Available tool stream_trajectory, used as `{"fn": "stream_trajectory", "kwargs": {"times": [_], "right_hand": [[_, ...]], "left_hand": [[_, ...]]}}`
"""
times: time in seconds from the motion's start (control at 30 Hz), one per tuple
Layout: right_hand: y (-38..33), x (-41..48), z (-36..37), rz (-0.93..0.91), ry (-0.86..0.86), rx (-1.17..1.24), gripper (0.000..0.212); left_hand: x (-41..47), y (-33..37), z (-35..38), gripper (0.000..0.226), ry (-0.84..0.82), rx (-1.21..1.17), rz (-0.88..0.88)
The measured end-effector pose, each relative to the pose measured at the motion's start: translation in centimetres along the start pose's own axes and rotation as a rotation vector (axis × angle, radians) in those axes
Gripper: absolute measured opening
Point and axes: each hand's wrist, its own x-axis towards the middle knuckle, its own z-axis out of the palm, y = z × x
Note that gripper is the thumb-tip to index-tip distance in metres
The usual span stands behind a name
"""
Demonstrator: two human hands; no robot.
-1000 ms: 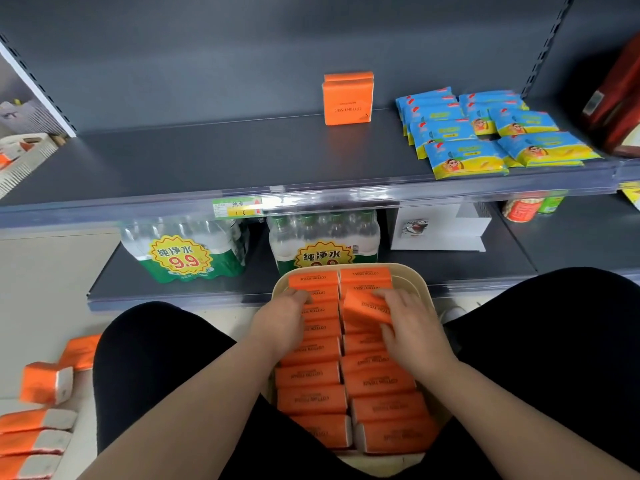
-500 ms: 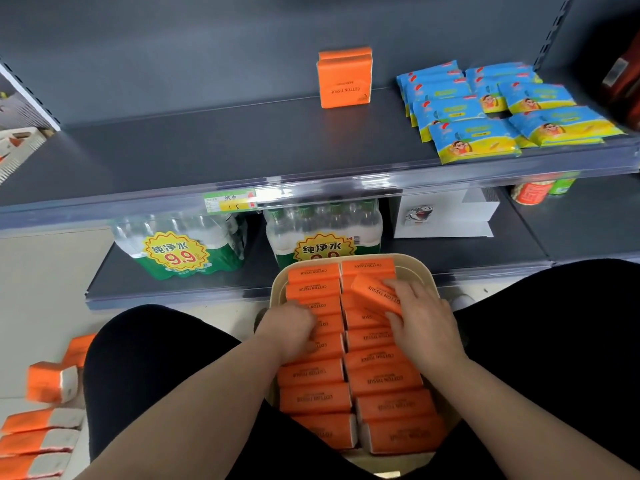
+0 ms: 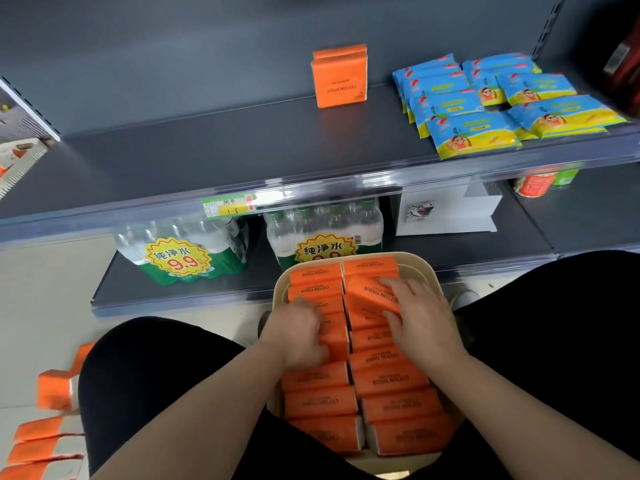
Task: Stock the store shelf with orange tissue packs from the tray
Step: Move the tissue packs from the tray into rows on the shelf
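Note:
A beige tray (image 3: 420, 268) rests on my lap, filled with two rows of orange tissue packs (image 3: 388, 379). My right hand (image 3: 420, 315) grips one tilted orange pack (image 3: 369, 296) raised out of the right row near the tray's far end. My left hand (image 3: 298, 332) lies curled over the packs in the left row, fingers dug in around a pack (image 3: 332, 336). Two orange packs (image 3: 339, 77) stand upright at the back of the grey upper shelf (image 3: 207, 150).
Blue and yellow packets (image 3: 485, 102) fill the right of the upper shelf. Bottled water packs (image 3: 183, 251) and a white box (image 3: 446, 213) sit on the lower shelf. More orange packs (image 3: 45, 441) lie on the floor at the left. My black-clad knees flank the tray.
My right hand has tilted one pack further up out of the right row. My left hand slid nearer along the left row and curled onto a pack. The view has shifted slightly.

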Motion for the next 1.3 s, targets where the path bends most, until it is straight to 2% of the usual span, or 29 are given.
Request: {"fn": "stream_trajectory", "kwargs": {"times": [0.1, 0.17, 0.33, 0.5, 0.63, 0.83, 1.03, 1.2, 1.3], "right_hand": [[0.1, 0.0, 0.0, 0.009, 0.029, 0.008, 0.051], [0.0, 0.0, 0.1, 0.01, 0.028, 0.004, 0.051], [-0.1, -0.1, 0.3, -0.004, 0.028, -0.017, 0.053], [-0.1, -0.2, 0.2, -0.003, 0.027, -0.017, 0.058], [-0.2, 0.0, -0.6, -0.002, 0.051, -0.026, 0.057], [-0.4, 2.9, -6.3, 0.032, 0.213, -0.032, 0.057], [-1.5, 7.2, -11.0, -0.025, 0.288, 0.018, 0.052], [-1.8, 11.5, -14.7, -0.087, 0.447, 0.078, 0.052], [-1.4, 14.1, -16.2, -0.083, 0.436, 0.023, 0.053]], "left_hand": [[-0.5, -0.4, -1.8, 0.031, 0.227, -0.085, 0.023], [-0.7, -0.7, -2.4, 0.038, 0.31, -0.101, -0.015], [-0.9, -0.9, -1.6, 0.051, 0.134, -0.049, -0.109], [-0.9, -0.6, -1.5, 0.053, 0.146, -0.106, -0.144], [-1.3, -0.9, -2.2, 0.055, 0.24, -0.243, -0.151], [-1.8, -1.1, -7.3, 0.053, 0.491, -0.519, -0.215], [-1.1, -1.0, -14.4, 0.055, 0.574, -0.507, -0.185], [1.8, -2.2, -20.7, 0.048, 0.711, -0.518, -0.246], [4.8, -2.7, -23.1, 0.052, 0.622, -0.502, -0.294]]}}
